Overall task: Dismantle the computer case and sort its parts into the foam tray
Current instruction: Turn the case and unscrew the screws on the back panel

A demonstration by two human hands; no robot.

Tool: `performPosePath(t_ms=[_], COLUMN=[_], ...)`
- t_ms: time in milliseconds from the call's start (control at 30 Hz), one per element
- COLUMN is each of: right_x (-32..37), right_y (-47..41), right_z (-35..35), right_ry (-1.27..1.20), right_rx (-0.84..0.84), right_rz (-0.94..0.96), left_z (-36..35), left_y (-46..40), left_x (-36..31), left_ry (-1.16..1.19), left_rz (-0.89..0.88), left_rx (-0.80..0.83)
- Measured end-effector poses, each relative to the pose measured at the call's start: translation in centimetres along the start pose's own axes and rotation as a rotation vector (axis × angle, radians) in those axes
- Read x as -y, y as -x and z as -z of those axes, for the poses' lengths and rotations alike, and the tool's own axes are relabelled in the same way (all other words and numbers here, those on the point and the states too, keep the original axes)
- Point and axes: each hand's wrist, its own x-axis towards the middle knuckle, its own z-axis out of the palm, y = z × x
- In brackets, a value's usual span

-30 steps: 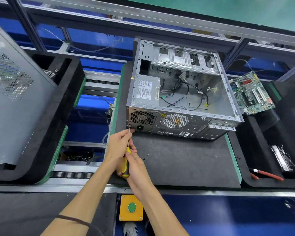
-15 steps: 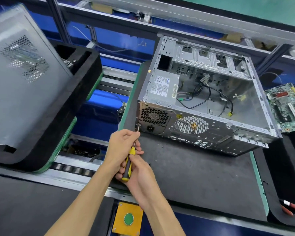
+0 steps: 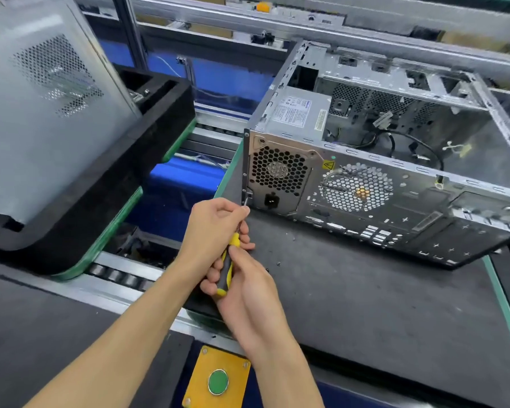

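Both your hands grip the screwdriver (image 3: pixel 228 265): left hand (image 3: pixel 211 228) steadying its shaft at the power supply (image 3: pixel 280 175) screw, right hand (image 3: pixel 248 285) turning the handle.

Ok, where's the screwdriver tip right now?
In the head view, the screwdriver tip sits at the lower left corner of the computer case rear panel, beside the power socket, left of centre.
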Motion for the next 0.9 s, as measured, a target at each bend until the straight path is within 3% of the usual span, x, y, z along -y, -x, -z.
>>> performPosePath(t_ms=[700, 900], right_x=[-0.49, 0.14], right_y=[-0.35, -0.07], right_z=[0.5, 0.4], right_ry=[-0.006, -0.029], right_rx=[-0.001, 0.042], right_rz=[0.039, -0.032], left_z=[-0.04, 0.69], left_y=[0.08, -0.79], left_x=[-0.13, -0.24], left_ry=[-0.075, -0.015], left_rz=[-0.05, 0.083], left_rx=[0.01, 0.093])
